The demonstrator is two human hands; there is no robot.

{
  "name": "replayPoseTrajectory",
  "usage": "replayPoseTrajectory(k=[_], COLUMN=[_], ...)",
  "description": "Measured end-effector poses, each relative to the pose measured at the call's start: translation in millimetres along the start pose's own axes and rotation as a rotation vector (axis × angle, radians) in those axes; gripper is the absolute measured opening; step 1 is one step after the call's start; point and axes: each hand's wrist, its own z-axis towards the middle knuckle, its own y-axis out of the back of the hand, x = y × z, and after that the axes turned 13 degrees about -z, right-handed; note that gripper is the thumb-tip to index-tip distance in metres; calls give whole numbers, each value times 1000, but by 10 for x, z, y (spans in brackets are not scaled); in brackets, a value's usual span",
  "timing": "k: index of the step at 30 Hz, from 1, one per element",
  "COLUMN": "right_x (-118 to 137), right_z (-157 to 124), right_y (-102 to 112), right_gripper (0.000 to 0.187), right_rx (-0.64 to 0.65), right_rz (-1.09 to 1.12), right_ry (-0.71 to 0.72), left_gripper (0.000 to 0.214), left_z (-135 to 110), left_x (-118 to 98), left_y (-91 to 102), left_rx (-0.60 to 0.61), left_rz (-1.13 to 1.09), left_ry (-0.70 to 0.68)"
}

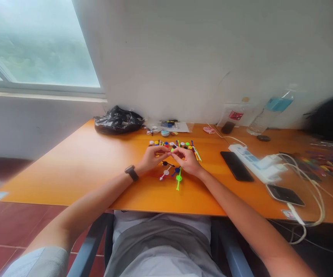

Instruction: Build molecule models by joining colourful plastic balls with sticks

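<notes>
My left hand [154,157], with a dark watch [131,172] on its wrist, and my right hand [187,161] meet above the table with fingertips pinched together. What they pinch is too small to make out; a spot of bright green shows between the fingers. Just below them lie plastic arrow spinners with round centres: a black one [165,163], a white one [166,172], a blue one [177,170] and a bright green one [178,178]. Behind the hands, several coloured discs [182,144] and loose arrows [197,153] lie in a row, partly hidden by my fingers.
On the wooden table [68,169], a black plastic bag [118,121] sits at the back left. To the right are a phone [236,166], a white power strip [253,161] with cables, a second phone [285,194], a water bottle [270,113] and a blurred colourful pile [325,161].
</notes>
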Motion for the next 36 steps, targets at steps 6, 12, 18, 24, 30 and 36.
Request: replayPoseTrajectory(k=[6, 12, 18, 24, 30, 36], right_x=[16, 7, -3, 8, 18, -20], right_z=[-6, -8, -5, -4, -10, 0], right_y=[2, 8, 4, 14, 18, 2], right_gripper=[31, 29, 29, 27, 26, 25], right_rx=[-13, -2, 4, -10, -25, -13], right_rz=[0, -22, -46, -43, -37, -38], right_ry=[20, 32, 25, 30, 49, 46], left_gripper=[32, 30, 30, 28, 28, 28], left_z=[20, 20, 18, 23, 19, 5], left_x=[12, 4, -11, -43, -55, -48], left_y=[30, 30, 30, 28, 30, 23], left_rx=[29, 26, 27, 6, -12, -6], left_rz=[66, 81, 59, 81, 98, 18], left_ry=[-61, -76, -93, -117, -118, -94])
